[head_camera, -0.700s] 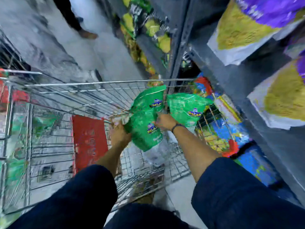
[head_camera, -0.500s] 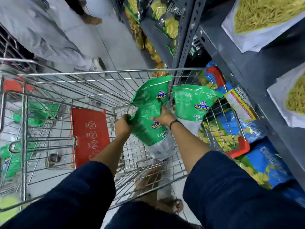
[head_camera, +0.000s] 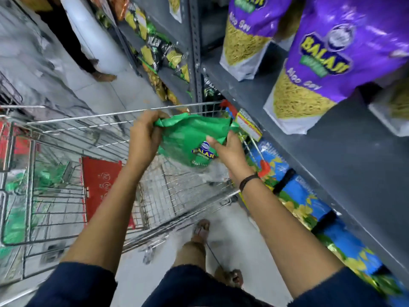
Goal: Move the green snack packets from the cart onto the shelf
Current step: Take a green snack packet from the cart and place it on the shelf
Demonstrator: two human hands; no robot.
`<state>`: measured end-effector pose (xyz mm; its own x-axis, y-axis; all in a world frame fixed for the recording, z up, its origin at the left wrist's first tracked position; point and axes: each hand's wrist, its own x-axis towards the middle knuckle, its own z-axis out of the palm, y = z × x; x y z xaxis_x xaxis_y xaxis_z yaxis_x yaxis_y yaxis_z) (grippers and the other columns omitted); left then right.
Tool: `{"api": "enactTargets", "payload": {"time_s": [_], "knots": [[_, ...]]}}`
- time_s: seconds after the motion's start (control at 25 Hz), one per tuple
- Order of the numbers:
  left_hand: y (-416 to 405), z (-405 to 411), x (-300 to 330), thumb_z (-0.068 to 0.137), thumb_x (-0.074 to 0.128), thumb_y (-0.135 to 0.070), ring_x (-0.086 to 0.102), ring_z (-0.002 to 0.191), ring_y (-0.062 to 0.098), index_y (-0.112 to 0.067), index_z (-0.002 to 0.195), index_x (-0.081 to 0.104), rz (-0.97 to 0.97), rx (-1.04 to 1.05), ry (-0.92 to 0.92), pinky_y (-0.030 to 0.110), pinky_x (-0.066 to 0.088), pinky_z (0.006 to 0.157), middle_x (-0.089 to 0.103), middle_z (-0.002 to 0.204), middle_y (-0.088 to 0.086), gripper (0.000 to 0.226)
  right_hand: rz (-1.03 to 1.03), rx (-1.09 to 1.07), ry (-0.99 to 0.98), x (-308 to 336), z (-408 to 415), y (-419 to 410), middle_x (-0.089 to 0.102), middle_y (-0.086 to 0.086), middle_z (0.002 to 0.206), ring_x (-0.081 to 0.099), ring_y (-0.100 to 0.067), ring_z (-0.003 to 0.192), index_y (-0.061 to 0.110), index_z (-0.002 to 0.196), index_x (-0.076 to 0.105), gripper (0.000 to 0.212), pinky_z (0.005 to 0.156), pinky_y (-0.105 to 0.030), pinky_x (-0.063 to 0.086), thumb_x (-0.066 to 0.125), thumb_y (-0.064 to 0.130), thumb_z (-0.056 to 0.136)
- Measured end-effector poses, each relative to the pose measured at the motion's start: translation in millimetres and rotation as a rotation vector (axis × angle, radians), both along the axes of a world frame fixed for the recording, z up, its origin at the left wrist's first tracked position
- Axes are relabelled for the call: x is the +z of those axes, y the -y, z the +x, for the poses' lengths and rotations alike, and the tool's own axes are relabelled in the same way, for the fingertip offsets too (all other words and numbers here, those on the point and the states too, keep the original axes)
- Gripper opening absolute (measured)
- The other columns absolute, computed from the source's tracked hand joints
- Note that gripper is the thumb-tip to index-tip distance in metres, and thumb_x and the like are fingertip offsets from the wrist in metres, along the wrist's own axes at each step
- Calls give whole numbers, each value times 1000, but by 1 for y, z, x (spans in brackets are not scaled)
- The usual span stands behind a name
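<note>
Hands above the wire cart (head_camera: 93,117): left hand (head_camera: 145,135) clenched on the crumpled top of the green snack packets (head_camera: 188,138), right hand (head_camera: 229,151) gripping their lower side, beside the grey shelf (head_camera: 332,165) holding purple packets (head_camera: 318,63).

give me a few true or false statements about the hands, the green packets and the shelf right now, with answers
1. Both hands hold the green packets above the cart. True: the left hand grips the upper left edge and the right hand the right side.
2. The green packets already rest on the shelf. False: they are in the hands over the cart, not on the grey shelf.
3. Purple packets stand on the shelf. True.
4. The right wrist is bare. False: it wears a dark band.
5. The cart's red panel lies left of the arms. True.
</note>
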<state>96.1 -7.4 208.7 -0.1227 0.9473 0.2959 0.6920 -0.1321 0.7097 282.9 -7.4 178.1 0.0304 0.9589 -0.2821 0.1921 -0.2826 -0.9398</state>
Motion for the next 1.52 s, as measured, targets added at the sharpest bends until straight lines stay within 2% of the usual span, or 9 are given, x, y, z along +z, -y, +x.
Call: {"api": "enactTargets", "payload": {"time_s": [0.16, 0.36, 0.48, 0.56, 0.72, 0.84, 0.96, 1.2, 1.52], "knots": [[16, 65, 87, 63, 37, -9, 51, 92, 23, 1, 95, 59, 213, -146, 37, 37, 45, 81, 62, 98, 25, 40, 293, -81, -19, 90, 73, 50, 65, 5, 93, 64, -23, 97, 31, 78, 52, 13, 85, -55, 54, 65, 33, 76], [4, 182, 134, 74, 54, -13, 56, 95, 27, -3, 97, 60, 344, -443, 201, 34, 48, 89, 60, 94, 11, 26, 456, -321, 2, 162, 177, 105, 67, -11, 104, 64, -16, 87, 18, 99, 54, 16, 80, -40, 54, 61, 17, 85], [1, 258, 158, 74, 58, -7, 53, 91, 16, -2, 95, 62, 462, -594, 167, 7, 37, 80, 58, 92, 2, 23, 460, -507, 3, 180, 233, 122, 60, 6, 82, 56, 9, 46, 21, 88, 51, 8, 44, -15, 49, 55, 14, 89], [-11, 299, 160, 73, 59, -7, 57, 94, 21, -2, 95, 63, 397, -697, 155, 17, 40, 81, 66, 97, 10, 23, 440, -648, -27, 180, 261, 124, 59, 3, 81, 54, 9, 41, 17, 86, 53, 4, 34, -14, 45, 55, 16, 89], [-15, 346, 127, 74, 54, -7, 52, 89, 1, 1, 102, 60, 149, -795, 229, 31, 45, 90, 63, 100, 5, 29, 326, -755, -60, 145, 296, 111, 66, -5, 110, 66, -3, 74, 15, 107, 55, 18, 59, -33, 57, 55, 18, 89], [-12, 368, 94, 90, 49, -23, 41, 99, -12, -1, 128, 38, -46, -791, 491, -2, 34, 89, 42, 122, -9, 45, 417, -930, -127, 117, 303, 102, 64, -4, 103, 64, -7, 83, 16, 109, 49, 24, 76, -30, 56, 58, 20, 87], [-19, 384, 66, 92, 16, -55, 40, 127, 9, -16, 134, 34, -499, -797, 798, 21, 30, 109, 39, 142, 1, 60, 358, -1233, -177, 75, 271, 101, 49, 7, 82, 48, -10, 78, 22, 90, 44, 10, 73, -23, 41, 52, 27, 90], [-48, 370, -12, 73, 8, -78, 63, 77, 36, -17, 76, 69, -506, -474, 547, 47, 49, 89, 69, 72, 22, 86, 196, -1129, -452, 58, 258, 91, 42, 6, 130, 41, -14, 125, 22, 136, 36, 48, 111, -42, 35, 31, 45, 95], [-27, 398, 11, 90, 35, -50, 53, 109, 14, -19, 116, 54, -596, -755, 639, 32, 39, 94, 59, 119, 0, 45, 48, -1112, -421, 39, 261, 92, 52, 1, 112, 51, -17, 104, 25, 105, 43, 26, 87, -39, 45, 35, 47, 93]]}}
